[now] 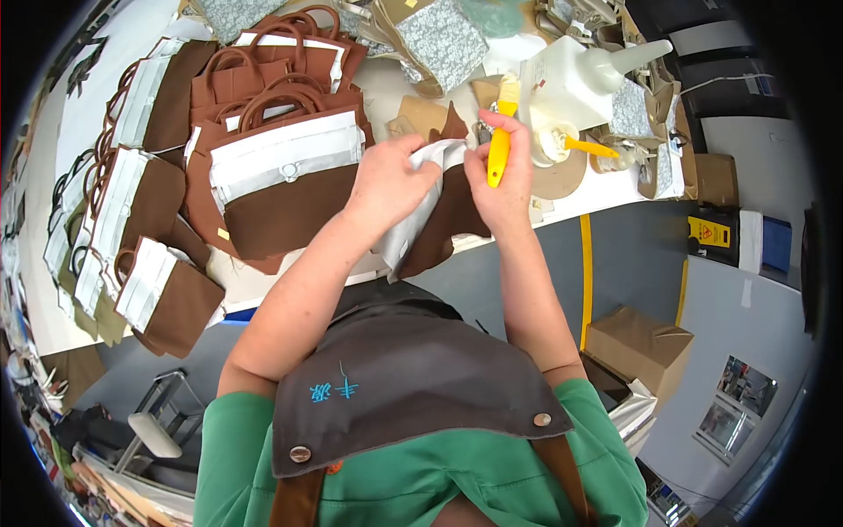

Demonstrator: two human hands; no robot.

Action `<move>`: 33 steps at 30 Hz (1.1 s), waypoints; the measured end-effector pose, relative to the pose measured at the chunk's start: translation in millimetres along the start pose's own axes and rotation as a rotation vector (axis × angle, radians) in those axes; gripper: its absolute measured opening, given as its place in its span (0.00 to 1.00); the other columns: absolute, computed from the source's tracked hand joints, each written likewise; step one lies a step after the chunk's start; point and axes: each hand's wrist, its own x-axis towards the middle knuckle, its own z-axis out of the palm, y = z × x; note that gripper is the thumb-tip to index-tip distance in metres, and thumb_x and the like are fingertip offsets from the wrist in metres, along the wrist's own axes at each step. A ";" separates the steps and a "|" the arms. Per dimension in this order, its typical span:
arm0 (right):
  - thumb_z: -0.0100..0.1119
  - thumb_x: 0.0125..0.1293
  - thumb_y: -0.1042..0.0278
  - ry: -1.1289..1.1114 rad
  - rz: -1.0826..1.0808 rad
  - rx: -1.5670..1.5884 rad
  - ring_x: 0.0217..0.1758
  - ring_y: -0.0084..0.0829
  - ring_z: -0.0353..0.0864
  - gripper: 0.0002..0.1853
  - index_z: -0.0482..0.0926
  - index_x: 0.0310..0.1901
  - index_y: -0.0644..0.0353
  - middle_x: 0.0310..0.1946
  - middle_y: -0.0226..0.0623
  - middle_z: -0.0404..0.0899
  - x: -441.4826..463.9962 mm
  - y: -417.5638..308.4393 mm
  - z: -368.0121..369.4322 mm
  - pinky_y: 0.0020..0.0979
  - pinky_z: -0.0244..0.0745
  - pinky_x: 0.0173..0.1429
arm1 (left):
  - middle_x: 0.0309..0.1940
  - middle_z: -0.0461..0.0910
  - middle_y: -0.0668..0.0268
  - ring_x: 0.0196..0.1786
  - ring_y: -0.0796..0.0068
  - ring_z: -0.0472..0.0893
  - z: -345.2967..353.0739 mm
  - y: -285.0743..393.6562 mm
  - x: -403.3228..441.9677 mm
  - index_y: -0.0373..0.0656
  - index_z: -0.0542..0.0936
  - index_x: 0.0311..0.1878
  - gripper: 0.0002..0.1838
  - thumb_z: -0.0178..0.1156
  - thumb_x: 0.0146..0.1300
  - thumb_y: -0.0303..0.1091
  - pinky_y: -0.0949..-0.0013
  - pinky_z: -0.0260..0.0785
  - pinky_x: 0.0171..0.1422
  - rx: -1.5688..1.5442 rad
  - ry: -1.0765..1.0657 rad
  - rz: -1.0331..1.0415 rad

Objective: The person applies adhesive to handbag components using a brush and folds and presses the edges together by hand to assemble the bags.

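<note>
My left hand (392, 178) is closed on the edge of a brown leather piece (446, 224) whose pale grey-white lining (406, 227) is folded partly back. The piece hangs over the table's front edge. My right hand (509, 180) is closed round a yellow-handled brush (499, 158), bristles pointing away from me. Its fingertips also touch the upper edge of the leather piece. Just right of that hand stands a small white pot (551, 145) with a second yellow-handled brush (590, 147) in it.
Brown handbag bodies (290, 167) with handles and white strips crowd the table's left side. A large translucent bottle (571, 83) stands at the back right, near floral-patterned pieces (442, 44). A cardboard box (638, 351) sits on the floor at right.
</note>
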 end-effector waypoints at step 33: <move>0.54 0.73 0.61 -0.168 -0.031 -0.163 0.30 0.17 0.69 0.18 0.74 0.24 0.61 0.20 0.24 0.67 31.6 -41.2 -37.4 0.22 0.62 0.37 | 0.35 0.83 0.49 0.43 0.48 0.82 22.7 0.4 7.7 0.42 0.84 0.42 0.14 0.59 0.56 0.38 0.53 0.73 0.52 0.089 0.086 0.024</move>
